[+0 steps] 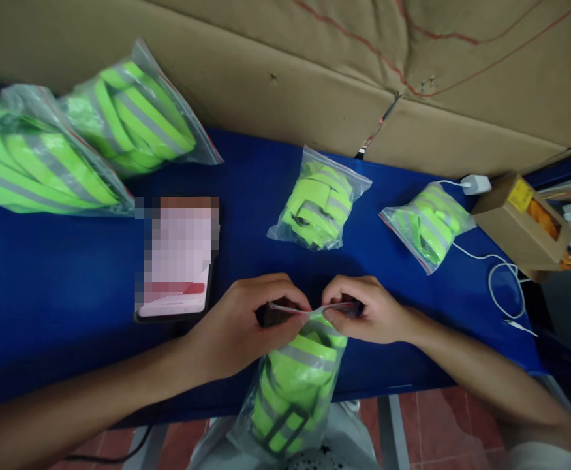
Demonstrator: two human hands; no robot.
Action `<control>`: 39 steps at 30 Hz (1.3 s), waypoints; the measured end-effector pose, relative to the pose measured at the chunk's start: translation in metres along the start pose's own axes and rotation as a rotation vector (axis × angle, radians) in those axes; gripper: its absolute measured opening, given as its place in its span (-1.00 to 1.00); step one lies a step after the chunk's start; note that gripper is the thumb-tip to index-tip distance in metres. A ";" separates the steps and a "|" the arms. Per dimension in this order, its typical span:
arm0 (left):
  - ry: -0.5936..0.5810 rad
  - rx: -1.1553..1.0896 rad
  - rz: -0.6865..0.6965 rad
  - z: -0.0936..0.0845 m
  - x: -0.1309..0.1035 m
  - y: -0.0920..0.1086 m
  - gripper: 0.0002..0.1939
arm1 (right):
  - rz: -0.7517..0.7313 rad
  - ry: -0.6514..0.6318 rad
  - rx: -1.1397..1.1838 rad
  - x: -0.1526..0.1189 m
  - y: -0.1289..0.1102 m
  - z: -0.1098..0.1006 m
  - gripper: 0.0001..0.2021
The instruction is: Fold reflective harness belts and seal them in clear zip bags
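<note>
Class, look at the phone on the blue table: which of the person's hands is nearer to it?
Left. The left hand is just right of the phone; the right hand is farther right, and both pinch the clear bag.

Left forearm bare, slanting up from lower left of frame; right forearm bare, rising from lower right. Left hand and right hand face each other just below frame centre, near but apart. Both in thumb-to-finger pinch, fingers curled inward, left thumb and right thumb lowermost.
</note>
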State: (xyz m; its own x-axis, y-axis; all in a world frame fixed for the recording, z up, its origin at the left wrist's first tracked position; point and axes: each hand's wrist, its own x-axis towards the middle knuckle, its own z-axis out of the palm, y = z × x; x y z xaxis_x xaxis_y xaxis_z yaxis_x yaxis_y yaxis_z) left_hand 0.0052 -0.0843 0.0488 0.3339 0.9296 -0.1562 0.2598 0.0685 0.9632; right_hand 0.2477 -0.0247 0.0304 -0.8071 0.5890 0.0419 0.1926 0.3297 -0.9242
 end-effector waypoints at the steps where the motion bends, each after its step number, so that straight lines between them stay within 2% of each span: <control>1: -0.001 0.007 -0.012 0.000 -0.001 0.000 -0.91 | 0.004 0.001 -0.002 0.000 0.000 0.000 -0.94; 10: -0.021 -0.007 -0.079 0.000 0.001 -0.002 -0.89 | 0.002 0.014 0.001 0.000 0.000 0.003 -0.95; 15: -0.028 -0.015 -0.074 0.002 0.001 -0.005 -0.88 | 0.035 -0.019 -0.001 -0.002 0.002 0.005 -0.94; 24: -0.034 -0.010 -0.106 0.003 0.001 -0.004 -0.86 | -0.008 -0.017 -0.027 -0.001 -0.001 0.005 -0.86; 28: -0.028 -0.010 -0.090 0.005 0.003 -0.004 -0.87 | 0.046 0.030 0.005 -0.002 -0.002 0.011 -0.90; 33: -0.034 0.029 -0.063 0.005 0.001 -0.003 -0.85 | -0.016 0.156 -0.145 0.000 -0.007 0.022 -0.97; 36: -0.058 0.034 -0.086 0.002 0.000 -0.001 -0.84 | -0.043 0.135 -0.194 -0.001 -0.009 0.023 -0.96; 39: -0.066 0.032 -0.134 -0.003 0.002 0.001 -0.83 | -0.065 0.143 -0.122 -0.001 -0.007 0.018 -0.92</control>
State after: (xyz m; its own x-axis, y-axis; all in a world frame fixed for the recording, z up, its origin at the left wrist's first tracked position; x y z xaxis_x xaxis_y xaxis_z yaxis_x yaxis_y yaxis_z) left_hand 0.0035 -0.0812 0.0496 0.3526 0.8871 -0.2980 0.3348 0.1778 0.9254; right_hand 0.2375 -0.0411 0.0306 -0.7343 0.6594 0.1614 0.2160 0.4524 -0.8653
